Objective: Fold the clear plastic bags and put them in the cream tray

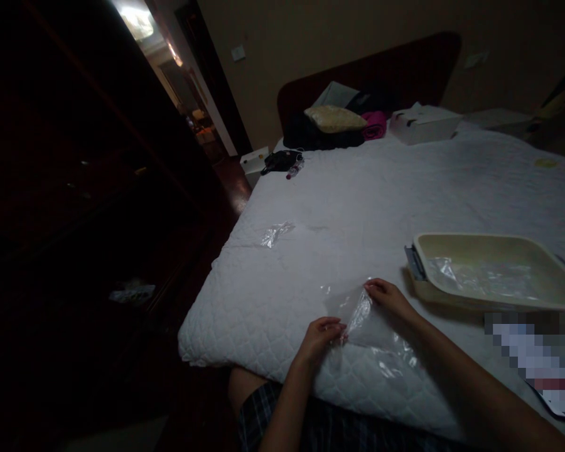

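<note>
A clear plastic bag (371,329) lies on the white quilted mattress (358,207) near its front edge. My left hand (319,336) pinches the bag's near left corner with closed fingers. My right hand (390,296) grips the bag's far edge, fingers curled on the plastic. The bag is stretched between both hands, partly lifted off the mattress.
A cream tray (494,251) holding more clear plastic sits to the right. A crumpled clear wrapper (275,233) lies further up the mattress. Clothes, a beige pillow (334,118) and a white box (424,124) are at the headboard. Dark floor and furniture lie left.
</note>
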A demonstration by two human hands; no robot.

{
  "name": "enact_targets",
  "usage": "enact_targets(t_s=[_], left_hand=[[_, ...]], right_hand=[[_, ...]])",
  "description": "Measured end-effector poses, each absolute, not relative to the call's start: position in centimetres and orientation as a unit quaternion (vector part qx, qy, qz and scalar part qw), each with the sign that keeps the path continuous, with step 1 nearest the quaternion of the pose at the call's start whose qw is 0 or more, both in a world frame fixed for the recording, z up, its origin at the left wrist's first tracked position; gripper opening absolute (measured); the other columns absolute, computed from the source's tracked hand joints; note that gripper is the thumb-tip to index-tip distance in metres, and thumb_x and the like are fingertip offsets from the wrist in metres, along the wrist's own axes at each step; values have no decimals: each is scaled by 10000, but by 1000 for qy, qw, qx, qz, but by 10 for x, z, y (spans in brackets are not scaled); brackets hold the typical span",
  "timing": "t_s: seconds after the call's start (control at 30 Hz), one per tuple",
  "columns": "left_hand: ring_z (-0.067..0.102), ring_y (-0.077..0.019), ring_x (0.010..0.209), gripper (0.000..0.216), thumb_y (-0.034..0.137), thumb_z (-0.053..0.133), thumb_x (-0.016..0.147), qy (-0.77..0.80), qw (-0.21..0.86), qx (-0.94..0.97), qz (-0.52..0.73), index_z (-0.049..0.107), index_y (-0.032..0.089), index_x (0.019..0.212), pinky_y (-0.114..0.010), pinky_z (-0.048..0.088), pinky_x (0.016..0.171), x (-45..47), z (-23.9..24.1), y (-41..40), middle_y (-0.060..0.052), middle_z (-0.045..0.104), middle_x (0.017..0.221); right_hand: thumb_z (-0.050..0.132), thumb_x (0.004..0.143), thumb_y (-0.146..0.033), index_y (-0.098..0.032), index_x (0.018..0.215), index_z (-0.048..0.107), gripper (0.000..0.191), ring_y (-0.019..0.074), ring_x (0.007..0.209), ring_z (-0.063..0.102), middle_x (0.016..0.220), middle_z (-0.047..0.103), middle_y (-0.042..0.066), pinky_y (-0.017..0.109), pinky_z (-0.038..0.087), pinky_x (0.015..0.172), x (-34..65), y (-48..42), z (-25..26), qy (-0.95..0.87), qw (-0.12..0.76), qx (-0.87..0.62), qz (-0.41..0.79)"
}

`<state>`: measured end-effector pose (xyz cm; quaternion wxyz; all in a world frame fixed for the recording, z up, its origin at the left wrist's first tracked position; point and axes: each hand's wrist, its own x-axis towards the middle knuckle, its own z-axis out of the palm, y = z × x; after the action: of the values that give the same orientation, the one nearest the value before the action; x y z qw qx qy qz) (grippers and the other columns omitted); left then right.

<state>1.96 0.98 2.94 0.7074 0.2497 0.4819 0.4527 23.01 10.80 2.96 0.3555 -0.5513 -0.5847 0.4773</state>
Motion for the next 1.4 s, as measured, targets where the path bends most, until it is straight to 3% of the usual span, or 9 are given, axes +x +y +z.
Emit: enact_targets(t_s=[0.17, 0.27, 0.43, 0.57, 0.73, 0.87, 1.07, 1.17, 1.4], left_hand=[[615, -167, 651, 475, 270, 744, 556, 520, 668, 260, 464, 562, 96, 959, -258, 445, 622, 13, 15, 13, -90, 658, 812], [591, -160, 628, 359, 273, 664, 658, 605, 549, 343, 464, 565, 132, 973, -287, 458, 634, 5, 15, 12, -61, 635, 796], [490, -211, 1086, 264, 201, 478, 818, 595, 214, 641, 436, 562, 192, 1068, -393, 392, 939, -10, 26, 24, -91, 533, 1169], [398, -214, 1207, 334, 179, 439, 839, 490, 106, 803, 323, 491, 159, 1168, -415, 374, 990, -9, 21, 43, -115, 470, 1266], [358, -233, 1242, 336, 189, 432, 840, 464, 46, 845, 263, 481, 141, 1169, -454, 369, 994, -4, -1, 50, -132, 462, 1275], [332, -237, 1259, 341, 190, 425, 848, 474, 24, 842, 258, 470, 133, 1180, -470, 355, 999, -4, -9, 47, -140, 445, 1291], [259, -240, 1296, 348, 185, 408, 856, 470, 6, 848, 244, 451, 134, 1197, -489, 320, 1013, -3, -6, 46, -134, 391, 1338], [226, -241, 1308, 352, 186, 415, 853, 472, -2, 850, 232, 449, 132, 1199, -495, 290, 1028, -2, -3, 44, -129, 380, 1349], [279, -232, 1287, 339, 224, 390, 872, 483, 2, 844, 232, 459, 140, 1194, -488, 287, 1029, -3, 1, 41, -129, 415, 1322]], right_hand=[[531, 717, -494, -154, 932, 555, 403, 166, 658, 542, 724, 574, 24, 305, 439, 619, 219, 138, 22, -645, 337, -558, 399], [552, 713, -467, -140, 1025, 538, 452, 204, 831, 545, 936, 564, 85, 351, 426, 767, 212, 146, 25, -671, 350, -561, 335], [383, 844, -386, -161, 1072, 530, 353, 204, 926, 539, 1045, 532, 104, 336, 412, 827, 223, 125, 34, -750, 324, -541, 201], [400, 844, -375, -179, 986, 585, 304, 202, 859, 555, 919, 604, 85, 310, 416, 758, 243, 92, 31, -801, 233, -524, 170], [453, 820, -320, -203, 905, 622, 222, 197, 806, 544, 852, 617, 71, 315, 362, 727, 250, 70, 26, -838, 149, -517, 88], [419, 833, -254, -189, 799, 618, 212, 180, 787, 535, 807, 609, 59, 307, 332, 728, 243, 64, 32, -845, 147, -510, 70], [460, 825, -248, -174, 936, 592, 188, 208, 841, 527, 916, 609, 81, 330, 333, 745, 236, 53, 36, -836, 153, -527, 18], [487, 806, -230, -191, 842, 610, 134, 211, 806, 532, 858, 611, 69, 349, 336, 733, 235, 52, 33, -829, 130, -544, 2], [428, 831, -134, -173, 850, 597, 175, 189, 845, 545, 866, 624, 70, 441, 309, 900, 238, 22, 36, -886, 216, -407, -50]])
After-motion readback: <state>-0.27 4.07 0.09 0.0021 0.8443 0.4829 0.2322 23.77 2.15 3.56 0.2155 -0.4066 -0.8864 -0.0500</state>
